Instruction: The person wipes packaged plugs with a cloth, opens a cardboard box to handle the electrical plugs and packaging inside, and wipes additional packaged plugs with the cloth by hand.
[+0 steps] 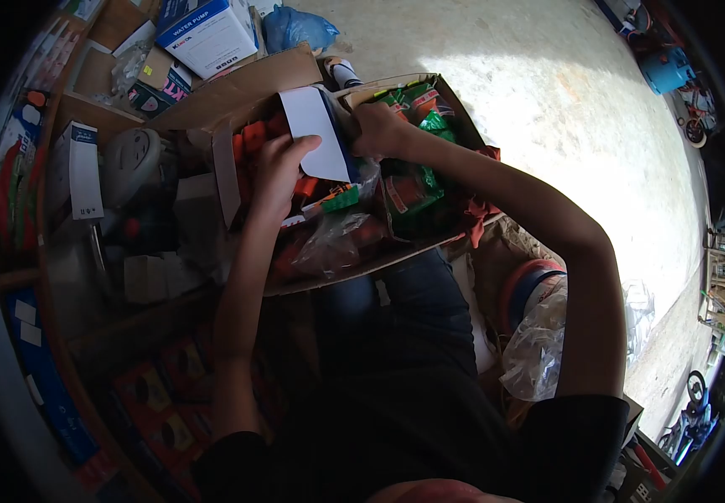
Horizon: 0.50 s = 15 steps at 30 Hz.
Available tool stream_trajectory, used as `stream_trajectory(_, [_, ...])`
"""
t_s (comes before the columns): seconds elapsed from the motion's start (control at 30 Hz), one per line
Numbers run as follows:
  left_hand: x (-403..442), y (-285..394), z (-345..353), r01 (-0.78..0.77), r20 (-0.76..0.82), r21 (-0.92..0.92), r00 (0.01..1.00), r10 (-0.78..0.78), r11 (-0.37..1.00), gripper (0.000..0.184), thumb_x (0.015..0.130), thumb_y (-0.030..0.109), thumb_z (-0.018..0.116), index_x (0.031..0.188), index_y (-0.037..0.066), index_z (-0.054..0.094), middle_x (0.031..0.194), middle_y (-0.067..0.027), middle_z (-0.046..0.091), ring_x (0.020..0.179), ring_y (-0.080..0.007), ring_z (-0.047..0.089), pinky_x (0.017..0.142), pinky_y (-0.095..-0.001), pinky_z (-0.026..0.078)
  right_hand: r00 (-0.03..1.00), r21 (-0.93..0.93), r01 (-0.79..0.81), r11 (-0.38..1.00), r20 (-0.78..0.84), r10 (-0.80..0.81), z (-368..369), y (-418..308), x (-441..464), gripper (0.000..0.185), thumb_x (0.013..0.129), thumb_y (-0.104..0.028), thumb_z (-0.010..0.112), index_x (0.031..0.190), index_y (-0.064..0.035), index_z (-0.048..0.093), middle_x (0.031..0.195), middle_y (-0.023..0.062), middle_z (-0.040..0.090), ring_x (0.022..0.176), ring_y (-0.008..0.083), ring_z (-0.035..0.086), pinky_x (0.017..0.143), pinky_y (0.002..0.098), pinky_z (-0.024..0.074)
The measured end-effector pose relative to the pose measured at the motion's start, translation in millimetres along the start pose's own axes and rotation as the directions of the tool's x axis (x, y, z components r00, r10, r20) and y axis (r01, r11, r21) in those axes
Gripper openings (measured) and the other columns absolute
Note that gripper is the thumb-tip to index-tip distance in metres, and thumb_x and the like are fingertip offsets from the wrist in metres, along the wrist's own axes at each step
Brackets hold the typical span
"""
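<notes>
A large open cardboard box (354, 273) lies across my lap. In its left part, my left hand (283, 168) is closed on a white card flap (312, 134), thumb on top, above orange-red items (253, 137). My right hand (377, 132) is closed at the flap's right side, near the box's far edge; what its fingers hold is hidden. Green and red plastic packets (409, 191) fill the right part of the box. Clear plastic wrap (329, 243) lies at the near side, beside a green and orange strip (335, 199).
Shelves at the left hold a white and blue carton (76, 172). Behind the box stand a water pump carton (206, 38) and a blue plastic bag (298, 30). A clear plastic bag (537, 348) lies by my right elbow. A blue gas cylinder (666, 70) stands far right.
</notes>
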<state>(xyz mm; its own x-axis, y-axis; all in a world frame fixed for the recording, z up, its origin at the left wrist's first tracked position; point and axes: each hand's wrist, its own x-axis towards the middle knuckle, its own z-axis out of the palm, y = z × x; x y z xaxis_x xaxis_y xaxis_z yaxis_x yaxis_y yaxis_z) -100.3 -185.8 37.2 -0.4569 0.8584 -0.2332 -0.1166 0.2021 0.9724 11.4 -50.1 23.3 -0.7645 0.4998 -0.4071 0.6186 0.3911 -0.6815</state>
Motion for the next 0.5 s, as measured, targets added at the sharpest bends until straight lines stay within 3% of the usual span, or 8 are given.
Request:
stream_trajectory(0.03, [-1, 0, 0, 0.002, 0.006, 0.01, 1.0, -0.002, 1.0, 0.024, 0.072, 0.021, 0.058, 0.084, 0.0, 0.06, 0.074, -0.0015, 0.059, 0.067, -0.0067, 0.055, 0.058, -0.0188, 0.039, 0.996, -0.161, 0.077, 0.984, -0.033, -0.083, 1, 0, 0, 0.029, 0.058, -0.016, 0.066, 0.075, 0.0034, 0.052, 0.069, 0.0118, 0.059, 0.056, 0.0181, 0.06, 0.047, 0.0275, 0.0495])
stream_trajectory(0.1, [-4, 3, -1, -0.012, -0.017, 0.0, 1.0, 0.012, 1.0, 0.023, 0.075, 0.022, 0.057, 0.084, 0.0, 0.059, 0.071, -0.0006, 0.058, 0.064, -0.0059, 0.053, 0.056, -0.0183, 0.038, 1.0, -0.007, 0.015, 1.0, 0.024, -0.015, -5, 15, -2, 0.028, 0.063, -0.02, 0.066, 0.075, 0.0019, 0.052, 0.068, 0.0089, 0.058, 0.056, 0.0158, 0.058, 0.049, 0.0254, 0.0482])
stream_trajectory(0.17, [-19, 8, -5, -0.083, 0.002, 0.077, 0.997, 0.083, 0.994, 0.019, 0.08, 0.018, 0.052, 0.083, -0.001, 0.057, 0.068, 0.0001, 0.054, 0.06, -0.0054, 0.049, 0.055, -0.0181, 0.037, 0.981, 0.486, 0.08, 0.87, 0.116, -0.156, -7, 39, 2, 0.027, 0.072, -0.024, 0.062, 0.075, 0.0002, 0.052, 0.066, 0.005, 0.056, 0.057, 0.0129, 0.054, 0.052, 0.0229, 0.0454])
stream_trajectory(0.2, [-36, 19, -6, -0.23, 0.01, 0.207, 0.973, 0.233, 0.951, 0.018, 0.082, 0.015, 0.049, 0.083, -0.002, 0.056, 0.066, -0.0003, 0.053, 0.059, -0.0057, 0.047, 0.055, -0.0179, 0.037, 0.994, 0.723, -0.006, 0.691, 0.082, -0.077, -7, 39, -4, 0.027, 0.079, -0.027, 0.057, 0.081, 0.0, 0.055, 0.066, 0.0025, 0.054, 0.058, 0.0103, 0.05, 0.055, 0.0207, 0.0423])
stream_trajectory(0.3, [-69, 26, -34, -0.542, -0.038, 0.353, 0.806, 0.591, 0.763, 0.019, 0.086, 0.012, 0.041, 0.086, -0.002, 0.054, 0.065, -0.0021, 0.049, 0.058, -0.0065, 0.045, 0.056, -0.0183, 0.036, 0.984, 0.736, 0.122, 0.665, -0.177, 0.015, 0, 41, -6, 0.028, 0.08, -0.026, 0.054, 0.086, 0.0015, 0.057, 0.066, 0.0036, 0.054, 0.059, 0.0095, 0.051, 0.055, 0.0217, 0.0428])
stream_trajectory(0.37, [-79, 17, -75, -0.527, -0.181, 0.498, 0.713, 0.677, 0.688, 0.018, 0.086, 0.01, 0.041, 0.085, -0.003, 0.054, 0.073, -0.006, 0.052, 0.068, -0.0103, 0.05, 0.06, -0.0207, 0.039, 0.974, 0.599, 0.165, 0.784, -0.224, -0.035, 4, 50, -1, 0.027, 0.081, -0.024, 0.051, 0.089, 0.0013, 0.058, 0.068, 0.0036, 0.055, 0.059, 0.0082, 0.051, 0.055, 0.0226, 0.044])
stream_trajectory(0.47, [-50, -16, -120, -0.57, -0.424, 0.299, 0.64, 0.641, 0.766, 0.032, 0.087, 0.023, 0.037, 0.1, -0.001, 0.053, 0.094, -0.011, 0.054, 0.092, -0.018, 0.051, 0.078, -0.0285, 0.04, 0.946, 0.467, 0.186, 0.864, -0.322, -0.029, 12, 51, 4, 0.025, 0.079, -0.02, 0.051, 0.087, 0.0025, 0.058, 0.068, 0.0102, 0.059, 0.059, 0.0168, 0.057, 0.056, 0.0284, 0.0466])
stream_trajectory(0.5, [-37, -29, -125, -0.429, -0.496, 0.138, 0.75, 0.437, 0.893, 0.035, 0.087, 0.026, 0.036, 0.107, 0.0, 0.05, 0.104, -0.0118, 0.05, 0.101, -0.0201, 0.046, 0.084, -0.0311, 0.037, 0.87, 0.231, 0.259, 0.938, -0.477, -0.123, 15, 47, 5, 0.024, 0.077, -0.017, 0.051, 0.087, 0.003, 0.057, 0.068, 0.0146, 0.058, 0.062, 0.0232, 0.059, 0.058, 0.0319, 0.0471])
